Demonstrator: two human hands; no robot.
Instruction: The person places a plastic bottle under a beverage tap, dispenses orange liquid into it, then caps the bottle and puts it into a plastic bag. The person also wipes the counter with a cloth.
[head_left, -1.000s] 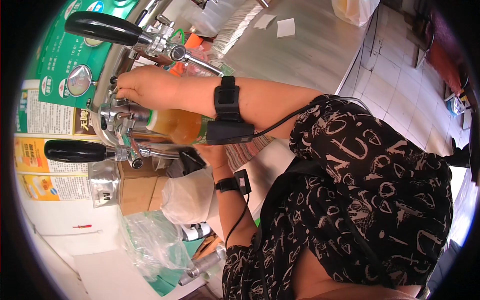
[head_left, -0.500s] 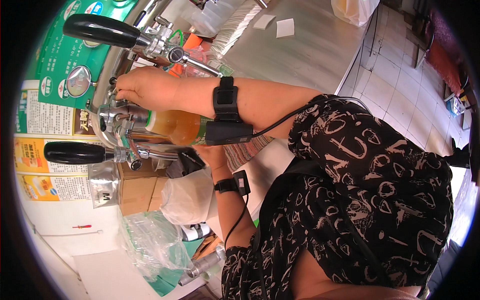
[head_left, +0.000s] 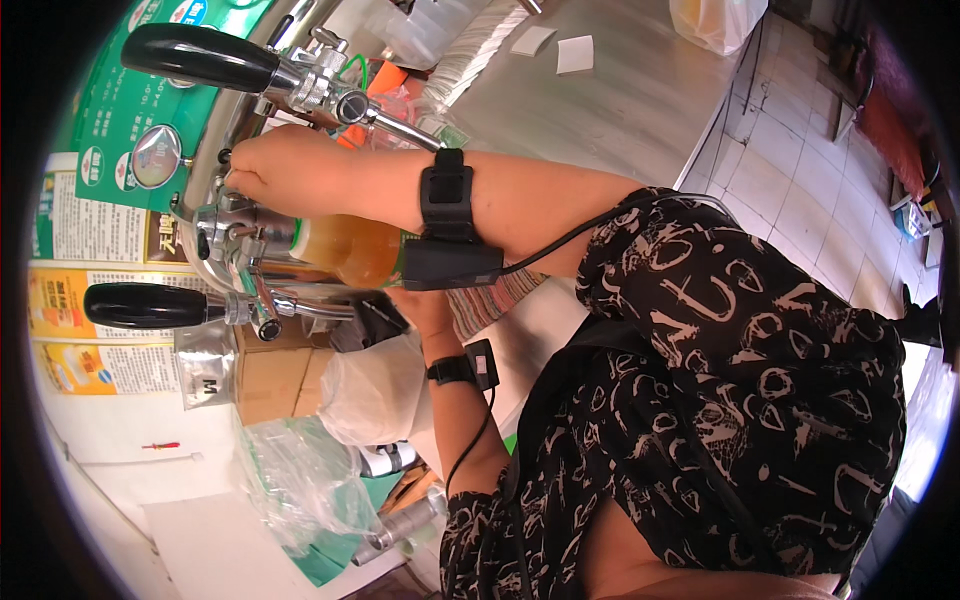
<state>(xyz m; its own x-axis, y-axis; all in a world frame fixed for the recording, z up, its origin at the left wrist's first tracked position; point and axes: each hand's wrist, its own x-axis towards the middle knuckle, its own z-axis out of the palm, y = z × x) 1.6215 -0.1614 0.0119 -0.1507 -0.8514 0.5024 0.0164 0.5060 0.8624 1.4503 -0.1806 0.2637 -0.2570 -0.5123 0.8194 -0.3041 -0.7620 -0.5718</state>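
**Bottle lies neck-first into the tap head, between the two hands**

Head view: The right hand [head_left: 285,170] reaches across to the chrome tap head [head_left: 235,235]. It is clenched into a loose fist, and its fingertips close on a small fitting [head_left: 224,180] at the top of that head. A black wrist strap [head_left: 447,195] with a cabled box sits on this forearm.

Just below the forearm lies a bottle of amber liquid [head_left: 345,250]. Its long axis runs nearly level across the picture. The neck points left into the tap head, and the base points right toward the person's body. The bottle therefore lies directly under the right hand's grip, touching or almost touching the underside of that forearm.

The left hand [head_left: 425,310] comes up from below to the bottle's base end and is the nearer hand to the bottle's body. The strap box hides most of it, so I cannot tell whether its fingers are wrapped around the bottle or only propping it.

Two black tap handles flank the work. The upper handle [head_left: 195,58] is above the right hand and the lower handle [head_left: 145,305] is below the bottle. Both stick out to the left, and neither is touched. A round gauge [head_left: 158,155] sits just left of the fist.

Behind lies a steel counter [head_left: 620,110]. Below are a cardboard box [head_left: 275,385] and a clear plastic bag [head_left: 290,480].
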